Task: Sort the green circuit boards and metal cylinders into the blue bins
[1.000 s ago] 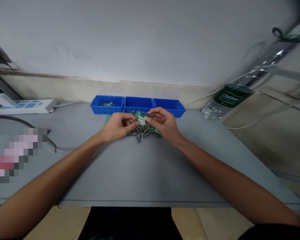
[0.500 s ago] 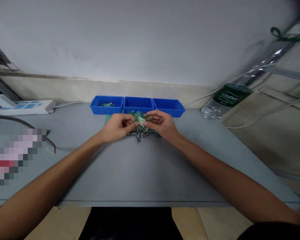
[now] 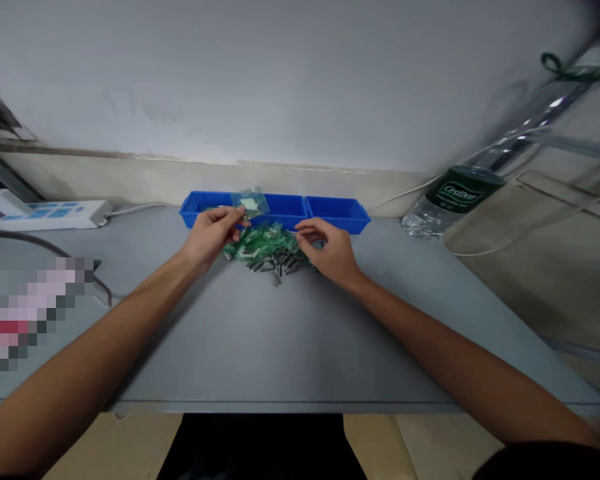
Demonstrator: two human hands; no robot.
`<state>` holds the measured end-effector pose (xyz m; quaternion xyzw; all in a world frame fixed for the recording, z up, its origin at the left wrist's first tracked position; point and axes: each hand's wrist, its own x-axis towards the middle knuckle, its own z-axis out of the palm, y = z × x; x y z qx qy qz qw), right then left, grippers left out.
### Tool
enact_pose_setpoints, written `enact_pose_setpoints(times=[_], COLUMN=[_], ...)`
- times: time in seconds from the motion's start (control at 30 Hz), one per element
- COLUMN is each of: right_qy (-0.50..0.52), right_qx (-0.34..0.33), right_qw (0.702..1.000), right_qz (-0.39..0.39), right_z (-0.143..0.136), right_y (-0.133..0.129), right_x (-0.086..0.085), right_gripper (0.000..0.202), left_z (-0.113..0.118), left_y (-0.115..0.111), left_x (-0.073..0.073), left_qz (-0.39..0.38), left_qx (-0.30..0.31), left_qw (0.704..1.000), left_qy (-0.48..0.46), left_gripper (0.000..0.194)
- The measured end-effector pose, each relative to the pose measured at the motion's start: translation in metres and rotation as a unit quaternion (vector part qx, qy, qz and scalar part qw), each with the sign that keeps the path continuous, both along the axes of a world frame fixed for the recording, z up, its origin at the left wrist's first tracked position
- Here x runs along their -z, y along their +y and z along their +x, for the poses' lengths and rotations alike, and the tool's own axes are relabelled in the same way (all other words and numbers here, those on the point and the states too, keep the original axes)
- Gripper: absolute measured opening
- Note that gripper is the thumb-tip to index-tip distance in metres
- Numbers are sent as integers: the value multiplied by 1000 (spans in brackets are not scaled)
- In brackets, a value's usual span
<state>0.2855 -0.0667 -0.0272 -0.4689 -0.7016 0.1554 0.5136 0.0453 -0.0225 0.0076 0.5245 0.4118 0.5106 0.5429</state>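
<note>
My left hand point(image 3: 207, 237) pinches a small clear greenish plastic bag point(image 3: 250, 202) with a white piece in it, held up before the blue bins. Below and to its right lies a pile of green plastic bags point(image 3: 265, 240) on the table. Small metal cylinders point(image 3: 276, 277) are scattered along the pile's near side. My right hand point(image 3: 333, 252) hovers at the right edge of the pile, thumb and fingers slightly apart, with nothing clearly held between them.
Three blue bins stand in a row at the wall, including the right bin point(image 3: 337, 212). A white power strip point(image 3: 55, 215) sits at left, near a grey cable and a pixelated item. A water bottle point(image 3: 453, 200) leans at the right table edge.
My hands have parted. The left hand has moved left and up with the small plastic bag, uncovering the pile; the right hand has stayed near its place and its fingers have loosened.
</note>
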Motion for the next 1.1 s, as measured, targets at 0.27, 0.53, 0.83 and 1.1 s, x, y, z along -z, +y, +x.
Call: enact_pose_setpoints(times=[0.27, 0.53, 0.83, 1.1], right_qy=[-182, -166, -132, 31], right_qx=[54, 55, 39, 40], right_qw=[981, 983, 989, 998], right_qz=[-34, -55, 46, 47], right_z=[0, 2, 8, 5], right_y=[-4, 0, 7, 7], right_x=[3, 5, 8, 6], right_gripper=[33, 35, 32, 27], left_z=[-13, -13, -5, 0], left_y=[16, 8, 3, -4], left_x=[-7, -8, -5, -3], left_qz=[-125, -159, -101, -50], left_qx=[-71, -44, -7, 29], left_qw=[967, 973, 993, 998], left_qy=[-209, -162, -68, -9], left_gripper=[11, 13, 14, 17])
